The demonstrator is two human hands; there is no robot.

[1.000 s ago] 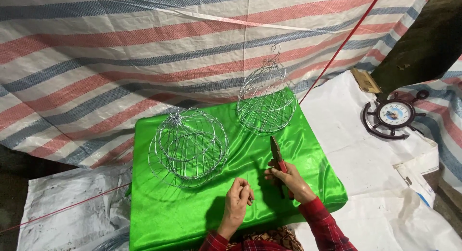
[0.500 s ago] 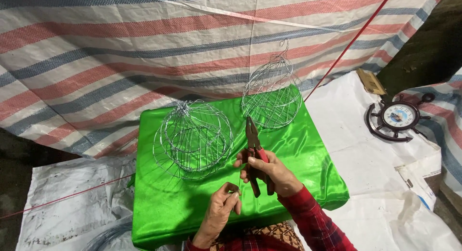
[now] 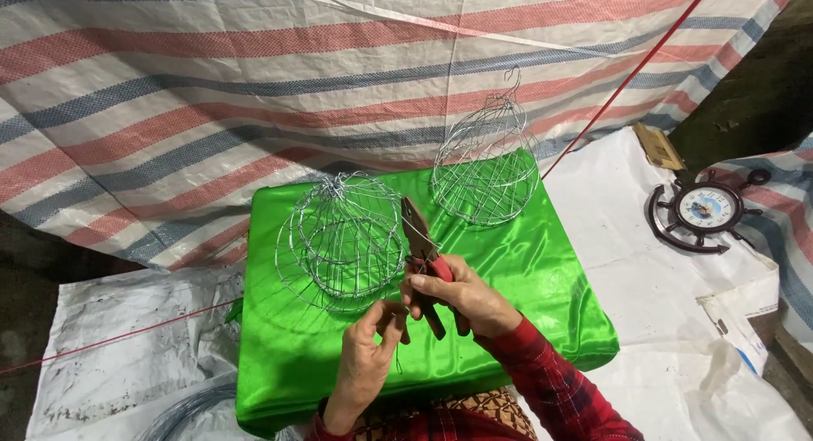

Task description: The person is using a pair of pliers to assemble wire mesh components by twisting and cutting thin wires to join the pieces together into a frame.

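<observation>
Between both hands [image 3: 423,322]: pliers [image 3: 421,246], maybe wire.

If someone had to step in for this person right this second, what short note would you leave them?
Right hand: gripping red-handled pliers, tip up.
Left hand: pinching a thin wire end just below the pliers.
On the green cloth: one round wire cage beside the hands, another wire cage at the far edge.
Done: both cages look shaped.
Left: whatever the pinched wire is for; I can't tell.
</observation>
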